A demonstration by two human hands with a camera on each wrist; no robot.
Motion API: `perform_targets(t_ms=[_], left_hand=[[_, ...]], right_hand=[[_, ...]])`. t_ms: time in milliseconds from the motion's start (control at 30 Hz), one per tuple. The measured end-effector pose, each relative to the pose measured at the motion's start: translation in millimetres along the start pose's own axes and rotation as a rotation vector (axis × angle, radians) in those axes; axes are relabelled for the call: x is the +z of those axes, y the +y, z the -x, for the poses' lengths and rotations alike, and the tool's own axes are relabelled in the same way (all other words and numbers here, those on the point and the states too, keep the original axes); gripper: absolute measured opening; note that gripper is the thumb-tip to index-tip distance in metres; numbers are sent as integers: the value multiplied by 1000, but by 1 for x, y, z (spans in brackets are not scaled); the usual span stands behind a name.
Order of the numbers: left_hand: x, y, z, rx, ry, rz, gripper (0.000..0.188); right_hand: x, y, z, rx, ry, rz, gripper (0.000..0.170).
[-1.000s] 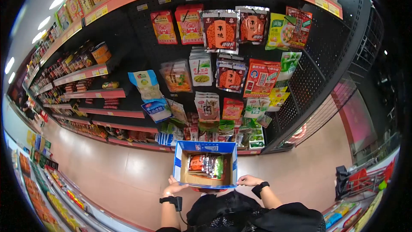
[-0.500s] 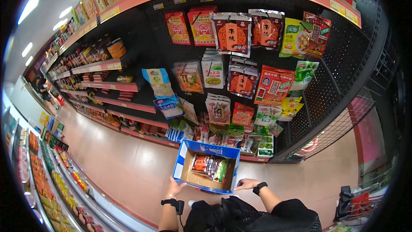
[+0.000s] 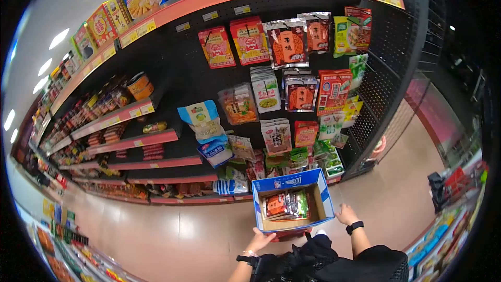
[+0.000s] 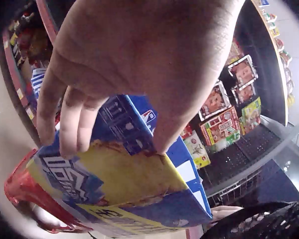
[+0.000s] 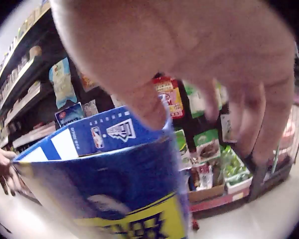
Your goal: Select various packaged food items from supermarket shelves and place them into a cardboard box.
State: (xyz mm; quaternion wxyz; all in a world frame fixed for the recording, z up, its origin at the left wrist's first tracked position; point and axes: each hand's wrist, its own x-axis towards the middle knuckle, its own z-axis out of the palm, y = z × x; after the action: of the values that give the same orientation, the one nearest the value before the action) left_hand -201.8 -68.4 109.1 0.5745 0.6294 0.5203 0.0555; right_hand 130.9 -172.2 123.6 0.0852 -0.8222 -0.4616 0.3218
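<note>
The left hand has hold of the cardboard box at its near left corner. The forearm comes up from below and the wrist sits just short of the rim; in the left wrist view the palm arches over the box, with several fingers bent down against the printed outer face and the thumb braced at the edge beside them. The right hand is held next to the near right corner, its forearm angled inward from the black sleeve. Its fingers are loose and spread, hanging apart from the box — the thumb lies by the corner, though whether it touches I cannot tell.

The box is open at the top, in front of the person's body and above the floor. Inside lie orange-and-brown seasoning sachets with a green packet beside them. A red object, partly hidden, shows below the box. Beyond the hands, packets such as the large Nande seasoning pouch hang against a black perforated panel.
</note>
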Motion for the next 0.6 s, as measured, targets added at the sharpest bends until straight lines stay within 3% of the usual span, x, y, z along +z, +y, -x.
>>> perform_targets(t_ms=[33, 67, 133, 200, 300, 333, 400, 467, 500, 600], left_hand=[[-7, -7, 0, 3, -37, -113, 88], [-13, -11, 1, 26, -58, -116, 88], [-26, -16, 6, 136, -99, -73, 61], [-35, -18, 8, 142, -169, -73, 59], [-46, -6, 17, 126, -285, 52, 75], [-49, 1, 20, 132, -302, 89, 72], [-50, -3, 11, 139, -316, 133, 69], [-46, -31, -9, 115, -317, 72, 64], [-51, -13, 1, 108, -318, 62, 57], [-50, -27, -9, 54, -310, -68, 53]], right_hand=[[7, -15, 16, 97, 379, -4, 52], [19, -31, 26, 131, 413, -59, 64], [70, -40, 26, 44, 545, -160, 64], [89, -62, 43, 29, 523, -193, 63], [102, -88, 60, 29, 449, -223, 62], [102, -94, 63, 44, 409, -209, 61], [92, -109, 66, 19, 513, -66, 53], [71, -124, 64, -71, 595, 9, 43], [77, -117, 50, -147, 640, 26, 36], [74, -115, 27, -242, 641, 3, 27]])
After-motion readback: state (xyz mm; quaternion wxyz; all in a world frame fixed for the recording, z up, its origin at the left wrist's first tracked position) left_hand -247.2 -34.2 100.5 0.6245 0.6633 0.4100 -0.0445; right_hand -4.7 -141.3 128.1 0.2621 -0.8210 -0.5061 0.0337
